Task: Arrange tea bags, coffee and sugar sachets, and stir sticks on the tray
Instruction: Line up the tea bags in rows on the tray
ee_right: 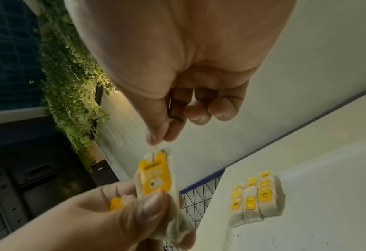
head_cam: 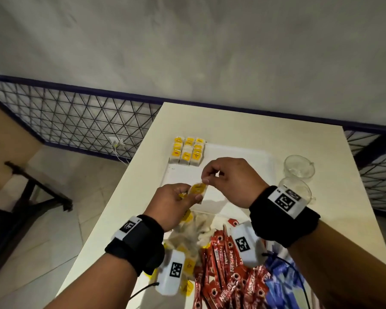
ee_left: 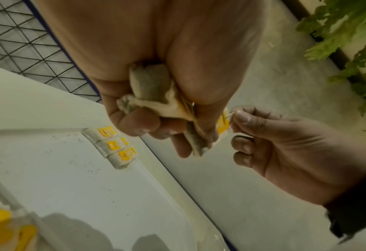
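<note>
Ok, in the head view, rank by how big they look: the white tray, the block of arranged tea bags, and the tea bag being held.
1. White tray
2. Block of arranged tea bags
3. Held tea bag, though partly hidden by the left hand.

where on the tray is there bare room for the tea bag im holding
Bare room: most of the white tray, from just near of the tea bag block in its far left corner across to the right rim by the glass cups. Crowded: the table's near end, piled with loose tea bags and red coffee sachets.
</note>
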